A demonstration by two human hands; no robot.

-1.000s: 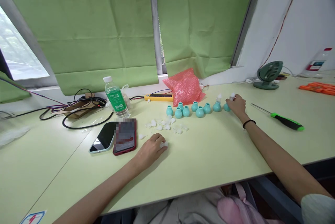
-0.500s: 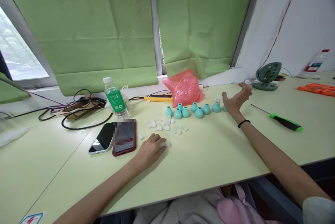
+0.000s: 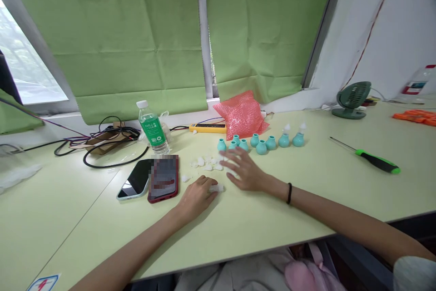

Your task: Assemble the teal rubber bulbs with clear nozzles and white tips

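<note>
My left hand (image 3: 198, 194) rests on the table with its fingers closed on a small translucent plastic piece (image 3: 218, 188). My right hand (image 3: 248, 170), fingers spread and holding nothing visible, hovers beside a loose group of small white translucent pieces (image 3: 208, 163). Part of that group is hidden behind its fingers. Just beyond stand several teal rubber bulbs (image 3: 261, 147) with open necks, some partly covered by my right hand. At the right end of the row, two bulbs, one a teal bulb with a white nozzle (image 3: 298, 139), carry pale tips on top.
Two phones (image 3: 163, 178) lie left of my left hand, with a water bottle (image 3: 152, 130) behind them. Red bubble wrap (image 3: 243, 116), a yellow power strip (image 3: 208, 128) and black cables (image 3: 98, 161) line the back. A screwdriver (image 3: 369, 158) and a green fan (image 3: 351, 100) are on the right.
My right hand has moved left from the right end of the bulbs to the white pieces, uncovering the last tipped bulb. My left hand stays in place with its piece.
</note>
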